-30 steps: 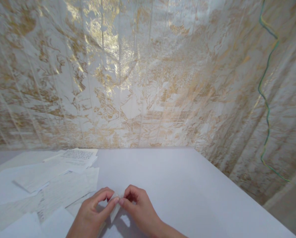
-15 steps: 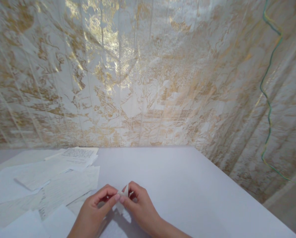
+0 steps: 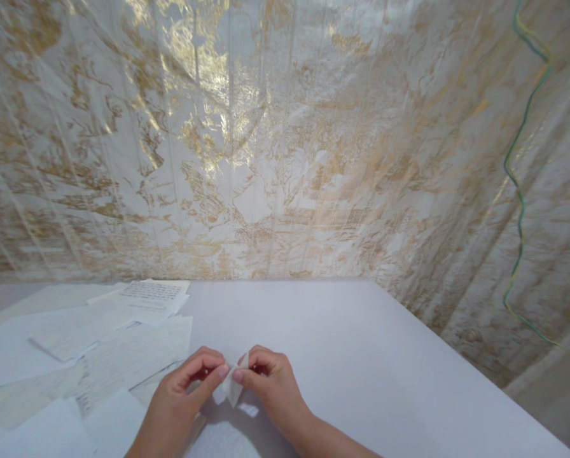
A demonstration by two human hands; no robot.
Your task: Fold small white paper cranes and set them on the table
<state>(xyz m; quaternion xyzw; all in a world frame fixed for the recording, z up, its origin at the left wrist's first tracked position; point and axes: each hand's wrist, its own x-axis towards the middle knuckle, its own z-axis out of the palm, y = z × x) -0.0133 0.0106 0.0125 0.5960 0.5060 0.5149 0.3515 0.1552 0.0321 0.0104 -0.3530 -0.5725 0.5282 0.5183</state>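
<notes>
Between my two hands is a small piece of folded white paper (image 3: 235, 388), held just above the table, with a point hanging downward and another corner sticking up. My left hand (image 3: 182, 394) pinches its left side between thumb and fingertips. On the other side, my right hand (image 3: 275, 388) pinches the paper with thumb and forefinger. Both sets of fingertips nearly meet and cover part of the folds. A shadow of the hands and paper falls on the white table (image 3: 337, 356) below.
Overlapping sheets of paper (image 3: 127, 356), some with writing, spread over the table's left side. A printed sheet (image 3: 154, 294) lies at the back. Behind the table hangs a shiny gold-patterned covering (image 3: 266, 159). A green-yellow wire (image 3: 520, 222) runs down at the right.
Both hands have risen slightly with the folded paper, and the right hand has shifted a little to the right. The paper's downward point now shows more plainly.
</notes>
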